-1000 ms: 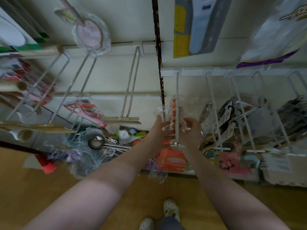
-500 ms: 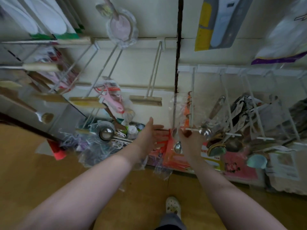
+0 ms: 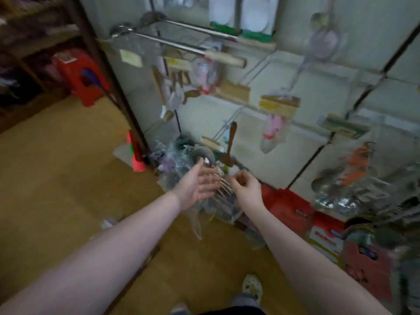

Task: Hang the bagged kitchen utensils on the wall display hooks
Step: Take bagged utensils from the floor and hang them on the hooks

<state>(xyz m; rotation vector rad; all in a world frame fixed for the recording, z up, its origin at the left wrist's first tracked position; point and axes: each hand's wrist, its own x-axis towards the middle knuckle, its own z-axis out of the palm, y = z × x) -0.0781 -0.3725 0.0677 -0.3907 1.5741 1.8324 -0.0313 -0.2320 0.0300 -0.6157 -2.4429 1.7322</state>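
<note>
Near the middle of the frame, the left hand is spread open by the bagged utensils. The right hand is curled; I cannot tell if it holds anything.

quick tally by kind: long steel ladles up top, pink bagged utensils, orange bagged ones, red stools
long steel ladles with wooden grips: 2
pink bagged utensils on hooks: 2
orange bagged utensil: 1
red plastic stool: 1
total: 6

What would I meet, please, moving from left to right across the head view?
A red plastic stool → a low bright red object → the left hand → the right hand → a red box → a bagged orange utensil.
</note>
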